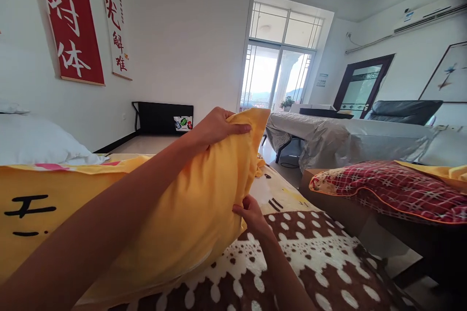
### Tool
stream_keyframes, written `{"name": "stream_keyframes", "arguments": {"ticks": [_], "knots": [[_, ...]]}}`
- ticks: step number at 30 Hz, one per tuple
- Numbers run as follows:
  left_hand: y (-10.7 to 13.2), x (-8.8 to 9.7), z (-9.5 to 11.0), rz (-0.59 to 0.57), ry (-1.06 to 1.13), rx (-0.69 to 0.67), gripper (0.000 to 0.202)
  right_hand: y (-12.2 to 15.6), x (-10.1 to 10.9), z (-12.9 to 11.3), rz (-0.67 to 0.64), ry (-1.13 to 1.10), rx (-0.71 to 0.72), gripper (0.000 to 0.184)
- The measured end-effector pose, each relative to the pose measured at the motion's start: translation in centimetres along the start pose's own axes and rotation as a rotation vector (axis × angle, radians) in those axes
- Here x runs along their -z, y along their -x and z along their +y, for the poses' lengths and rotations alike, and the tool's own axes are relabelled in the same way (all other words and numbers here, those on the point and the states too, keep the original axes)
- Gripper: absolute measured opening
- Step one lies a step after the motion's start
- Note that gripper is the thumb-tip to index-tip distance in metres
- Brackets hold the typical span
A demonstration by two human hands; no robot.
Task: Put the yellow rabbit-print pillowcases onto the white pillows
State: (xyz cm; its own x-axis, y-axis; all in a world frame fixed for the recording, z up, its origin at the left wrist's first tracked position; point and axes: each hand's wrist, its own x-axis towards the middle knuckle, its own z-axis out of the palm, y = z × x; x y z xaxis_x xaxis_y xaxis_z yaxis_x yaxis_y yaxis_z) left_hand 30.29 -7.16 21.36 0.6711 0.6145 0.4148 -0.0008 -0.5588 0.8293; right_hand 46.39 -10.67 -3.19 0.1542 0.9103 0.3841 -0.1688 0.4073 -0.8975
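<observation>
A plump yellow pillow [197, 204] stands on edge on a brown and white spotted blanket [314, 262]. My left hand [215, 127] reaches across from the left and grips the pillow's top corner, fingers wrapped over the yellow cloth. My right hand [251, 216] comes up from below and pinches the pillow's lower right edge. Both hands are closed on the fabric.
A yellow sheet with black marks [32, 204] and a white pillow [36, 143] lie at left. A red checked cushion [394, 187] rests at right. A covered table [346, 141], a dark chair [404, 112] and balcony doors [277, 75] stand behind.
</observation>
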Motion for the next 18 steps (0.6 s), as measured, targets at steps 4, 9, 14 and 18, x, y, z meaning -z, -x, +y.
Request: {"name": "stream_keyframes", "arguments": {"ticks": [4, 9, 14, 18], "knots": [[0.0, -1.5, 0.4, -0.026, 0.059, -0.034, 0.029, -0.1, -1.5, -1.0, 0.089, 0.101, 0.125, 0.038], [0.3, -1.7, 0.9, -0.03, -0.125, -0.099, 0.033, 0.1, -4.6, -0.3, 0.345, 0.406, 0.307, 0.03], [2.6, 3.7, -0.7, -0.019, -0.626, -0.195, 0.071, -0.2, -4.3, 0.9, 0.459, 0.527, 0.385, 0.033], [6.8, 10.3, -4.2, -0.068, -0.88, 0.137, 0.072, -1.2, -2.8, 1.4, 0.467, 0.512, 0.321, 0.041]]}}
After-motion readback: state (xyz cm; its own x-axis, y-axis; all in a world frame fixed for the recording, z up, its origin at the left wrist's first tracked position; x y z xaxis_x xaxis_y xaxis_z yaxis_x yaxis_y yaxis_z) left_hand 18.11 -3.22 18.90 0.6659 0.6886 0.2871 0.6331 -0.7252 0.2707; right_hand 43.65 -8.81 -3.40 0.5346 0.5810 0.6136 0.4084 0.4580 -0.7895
